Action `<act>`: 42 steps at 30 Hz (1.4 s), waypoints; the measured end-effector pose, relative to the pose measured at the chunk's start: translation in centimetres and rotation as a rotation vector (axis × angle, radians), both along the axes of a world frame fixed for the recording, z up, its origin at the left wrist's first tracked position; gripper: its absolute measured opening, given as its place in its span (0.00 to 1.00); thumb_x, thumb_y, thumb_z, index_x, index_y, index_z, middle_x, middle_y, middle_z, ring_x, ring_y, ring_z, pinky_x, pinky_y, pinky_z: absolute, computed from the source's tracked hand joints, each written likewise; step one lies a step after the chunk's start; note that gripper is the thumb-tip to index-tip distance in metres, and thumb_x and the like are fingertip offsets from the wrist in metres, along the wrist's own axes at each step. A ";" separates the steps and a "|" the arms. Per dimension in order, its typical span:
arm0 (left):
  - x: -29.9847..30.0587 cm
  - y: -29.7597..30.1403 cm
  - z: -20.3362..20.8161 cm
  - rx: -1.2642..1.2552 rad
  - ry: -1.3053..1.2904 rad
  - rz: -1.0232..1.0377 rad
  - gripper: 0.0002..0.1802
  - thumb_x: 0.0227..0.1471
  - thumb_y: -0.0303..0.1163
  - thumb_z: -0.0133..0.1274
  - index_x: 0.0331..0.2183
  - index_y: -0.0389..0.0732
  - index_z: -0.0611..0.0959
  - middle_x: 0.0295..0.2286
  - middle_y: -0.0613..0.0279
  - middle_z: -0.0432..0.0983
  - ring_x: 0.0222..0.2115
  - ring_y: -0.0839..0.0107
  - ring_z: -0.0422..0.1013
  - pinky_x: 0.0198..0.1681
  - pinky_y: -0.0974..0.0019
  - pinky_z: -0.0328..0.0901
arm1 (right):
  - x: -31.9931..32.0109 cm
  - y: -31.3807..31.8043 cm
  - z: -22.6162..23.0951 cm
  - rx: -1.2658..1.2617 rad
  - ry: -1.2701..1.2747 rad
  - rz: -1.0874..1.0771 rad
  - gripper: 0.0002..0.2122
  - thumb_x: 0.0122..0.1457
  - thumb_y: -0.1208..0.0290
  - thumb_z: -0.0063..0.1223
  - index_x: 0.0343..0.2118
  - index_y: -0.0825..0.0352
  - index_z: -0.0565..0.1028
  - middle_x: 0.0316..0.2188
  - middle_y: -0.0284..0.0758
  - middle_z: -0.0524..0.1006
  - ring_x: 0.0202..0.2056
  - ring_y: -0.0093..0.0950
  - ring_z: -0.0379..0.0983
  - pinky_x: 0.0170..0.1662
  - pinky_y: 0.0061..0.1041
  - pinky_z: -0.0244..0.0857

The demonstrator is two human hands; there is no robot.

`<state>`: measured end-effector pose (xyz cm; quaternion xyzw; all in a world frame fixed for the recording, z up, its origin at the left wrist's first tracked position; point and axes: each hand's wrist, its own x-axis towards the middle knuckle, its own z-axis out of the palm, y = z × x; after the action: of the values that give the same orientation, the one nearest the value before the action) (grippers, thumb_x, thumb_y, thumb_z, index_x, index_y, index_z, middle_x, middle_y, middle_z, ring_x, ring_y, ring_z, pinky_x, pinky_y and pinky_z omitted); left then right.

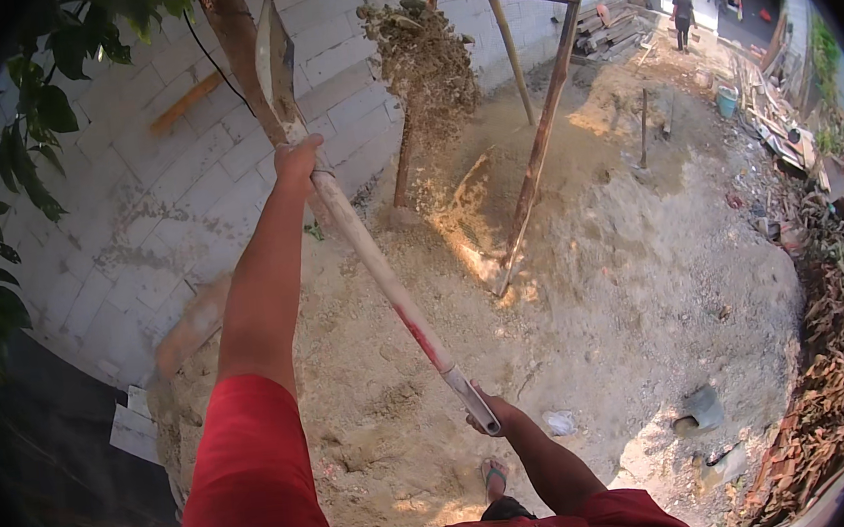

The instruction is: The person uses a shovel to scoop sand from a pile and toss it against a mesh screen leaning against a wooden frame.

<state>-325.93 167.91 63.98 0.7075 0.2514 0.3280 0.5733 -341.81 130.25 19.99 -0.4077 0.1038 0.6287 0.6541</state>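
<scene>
**Ana:** Fingers [294, 154] of the left hand [295, 162] are wrapped round the upper shaft of the shovel [371, 258], just below its blade [272, 61]. The right hand [491, 418] is closed on the grip end, near the body.

**Ben:** And the shovel itself?

**Ana:** Raised and tilted, blade far and left against the grey block wall [134, 188]. It has a pale wooden shaft with a red patch near the lower end and a worn metal blade. 1 clump of sandy soil [425, 62] hangs in the air in front of the leaning wooden frame [530, 123].

**Ben:** Risks?

**Ana:** I'd judge 2. The blade is close to the tree trunk [238, 49] and could clip it. The sandalled foot [494, 473] stands on a loose sand heap [595, 288], so footing may slide.
</scene>
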 end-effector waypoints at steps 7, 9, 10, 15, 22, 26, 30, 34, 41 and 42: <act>-13.7 -8.6 -14.7 -0.349 -0.131 -0.305 0.17 0.44 0.29 0.59 0.38 0.39 0.73 0.33 0.65 0.71 0.33 0.72 0.69 0.36 0.67 0.65 | -3.8 -20.7 -16.8 -0.599 -0.442 0.202 0.35 0.50 0.31 0.39 0.33 0.67 0.76 0.22 0.36 0.76 0.21 0.27 0.73 0.24 0.25 0.67; -25.3 -5.9 -23.9 -0.476 -0.033 -0.088 0.13 0.44 0.25 0.58 0.34 0.43 0.73 0.28 0.69 0.70 0.29 0.76 0.67 0.31 0.69 0.64 | -10.6 -22.0 -11.5 -0.781 -0.509 0.574 0.44 0.46 0.25 0.30 0.46 0.67 0.74 0.47 0.47 0.71 0.52 0.38 0.66 0.54 0.34 0.56; -29.8 -5.4 -28.6 -0.603 0.005 -0.074 0.11 0.44 0.25 0.58 0.31 0.44 0.73 0.26 0.69 0.69 0.27 0.76 0.66 0.29 0.68 0.63 | -12.8 -25.1 -10.8 -0.899 -0.580 0.640 0.44 0.46 0.25 0.31 0.47 0.66 0.74 0.49 0.47 0.70 0.54 0.39 0.64 0.55 0.34 0.55; -49.4 -14.2 -42.2 -1.193 0.227 0.192 0.04 0.49 0.29 0.54 0.28 0.43 0.74 0.24 0.65 0.69 0.24 0.67 0.69 0.27 0.58 0.67 | -19.7 -35.5 -4.2 -1.035 -0.547 0.846 0.45 0.43 0.24 0.35 0.47 0.65 0.74 0.50 0.43 0.70 0.54 0.37 0.64 0.55 0.34 0.55; -74.3 -15.3 -53.4 -1.199 0.145 0.110 0.06 0.49 0.33 0.50 0.23 0.45 0.73 0.20 0.65 0.69 0.23 0.67 0.68 0.30 0.61 0.66 | -21.4 -35.9 -5.9 -1.130 -0.762 1.013 0.47 0.37 0.22 0.41 0.44 0.68 0.75 0.44 0.42 0.74 0.46 0.34 0.70 0.49 0.36 0.61; -82.2 -17.2 -53.3 -1.269 -0.007 0.449 0.08 0.47 0.37 0.51 0.22 0.47 0.72 0.19 0.67 0.68 0.22 0.67 0.66 0.32 0.60 0.64 | -29.0 -32.4 -4.5 -1.109 -0.888 0.615 0.38 0.42 0.31 0.49 0.36 0.71 0.77 0.31 0.45 0.78 0.36 0.40 0.75 0.41 0.35 0.66; -93.9 -18.2 -55.5 -1.308 -0.187 0.571 0.12 0.48 0.43 0.52 0.22 0.48 0.71 0.20 0.67 0.68 0.23 0.66 0.65 0.33 0.61 0.62 | -38.6 -28.2 -3.4 -0.903 -0.972 0.004 0.26 0.49 0.45 0.55 0.31 0.71 0.72 0.16 0.39 0.71 0.17 0.31 0.70 0.21 0.29 0.64; -106.5 -20.3 -57.2 -1.283 -0.235 0.831 0.14 0.51 0.45 0.48 0.23 0.48 0.68 0.18 0.69 0.61 0.18 0.70 0.58 0.23 0.63 0.57 | -44.7 -26.9 -3.6 -0.537 -0.956 0.069 0.18 0.51 0.55 0.56 0.29 0.69 0.72 0.14 0.34 0.68 0.13 0.24 0.65 0.16 0.26 0.59; -127.5 -31.8 -60.3 -1.329 -0.666 1.137 0.17 0.55 0.39 0.44 0.17 0.48 0.63 0.14 0.69 0.59 0.16 0.73 0.57 0.21 0.69 0.58 | -55.7 -17.1 1.3 -0.583 -0.647 0.298 0.14 0.54 0.59 0.53 0.21 0.63 0.67 0.12 0.29 0.62 0.11 0.21 0.57 0.14 0.23 0.54; -128.9 -33.6 -60.4 -1.374 -0.638 1.251 0.16 0.55 0.37 0.43 0.17 0.48 0.63 0.13 0.69 0.59 0.16 0.73 0.57 0.21 0.69 0.58 | -57.0 -16.9 0.8 -0.587 -0.675 0.318 0.14 0.53 0.58 0.53 0.20 0.63 0.66 0.11 0.29 0.62 0.10 0.21 0.56 0.14 0.23 0.53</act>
<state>-454.80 134.35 3.60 -0.1626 0.5502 0.5308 0.6238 -398.79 113.40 20.84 -0.7677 -0.0049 0.4976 0.4038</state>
